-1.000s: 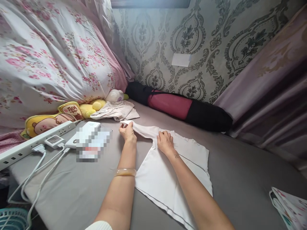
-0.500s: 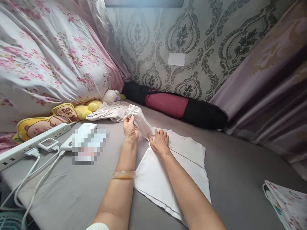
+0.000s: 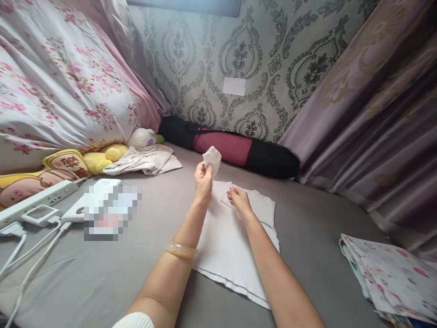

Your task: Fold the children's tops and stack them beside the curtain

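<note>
A white shirt [image 3: 227, 246] lies flat on the grey bed sheet [image 3: 102, 273] in front of me. My left hand [image 3: 203, 180] is closed on the shirt's sleeve end [image 3: 212, 158], which it holds lifted above the shirt's upper left part. My right hand [image 3: 239, 200] rests on the shirt near its top, fingers bent and pressing the cloth down. A pale bangle [image 3: 180, 249] sits on my left wrist.
A folded beige garment [image 3: 143, 160] and plush toys [image 3: 99, 159] lie by the floral quilt [image 3: 61, 91] at left. A power strip [image 3: 34, 202], cables and a white device [image 3: 95, 200] sit at left. A red-and-black bolster [image 3: 239, 150] lines the wall. Patterned cloth [image 3: 392, 273] lies at right.
My left hand lifted the sleeve from the sheet and carried it up and rightward over the shirt. My right hand shifted slightly on the shirt. The view panned right.
</note>
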### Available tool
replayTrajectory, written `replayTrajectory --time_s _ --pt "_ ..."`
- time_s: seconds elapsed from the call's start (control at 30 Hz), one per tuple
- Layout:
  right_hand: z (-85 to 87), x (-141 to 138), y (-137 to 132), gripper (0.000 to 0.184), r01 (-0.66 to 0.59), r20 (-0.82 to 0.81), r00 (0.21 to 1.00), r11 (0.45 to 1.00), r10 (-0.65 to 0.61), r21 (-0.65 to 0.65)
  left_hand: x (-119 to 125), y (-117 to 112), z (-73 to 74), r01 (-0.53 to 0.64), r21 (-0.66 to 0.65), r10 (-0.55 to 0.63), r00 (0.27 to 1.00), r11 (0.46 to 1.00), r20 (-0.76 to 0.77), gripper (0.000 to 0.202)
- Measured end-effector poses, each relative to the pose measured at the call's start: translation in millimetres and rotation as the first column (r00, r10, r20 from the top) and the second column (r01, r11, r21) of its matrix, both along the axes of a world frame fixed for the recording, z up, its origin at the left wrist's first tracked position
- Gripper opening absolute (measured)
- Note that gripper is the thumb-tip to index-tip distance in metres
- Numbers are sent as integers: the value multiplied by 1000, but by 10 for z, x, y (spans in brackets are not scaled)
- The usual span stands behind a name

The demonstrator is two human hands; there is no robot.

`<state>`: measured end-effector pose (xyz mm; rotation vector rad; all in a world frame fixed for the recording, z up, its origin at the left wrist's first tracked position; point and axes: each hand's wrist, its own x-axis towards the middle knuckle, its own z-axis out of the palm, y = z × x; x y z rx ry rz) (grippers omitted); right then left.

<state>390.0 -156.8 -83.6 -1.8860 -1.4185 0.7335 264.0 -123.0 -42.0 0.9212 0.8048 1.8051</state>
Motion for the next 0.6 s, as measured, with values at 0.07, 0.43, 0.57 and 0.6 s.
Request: replayTrajectory --time_s 0.07,0.43,0.57,0.6 --pt "38 117 -91 41 85 -306 947 994 -103 -72 153 -91 -6 50 38 -46 995 998 -91 19" --pt "13 570 -288 31 275 -806 489 936 -334 -220 556 -365 -298 244 62 -182 847 968 -499 21" --pt "19 604 -308 50 233 -855 413 944 -313 -234 627 -419 -405 333 36 -254 780 942 -571 27" --pt "23 612 -313 56 226 -867 391 945 -310 -236 638 -435 -420 362 12 -286 755 932 -590 28"
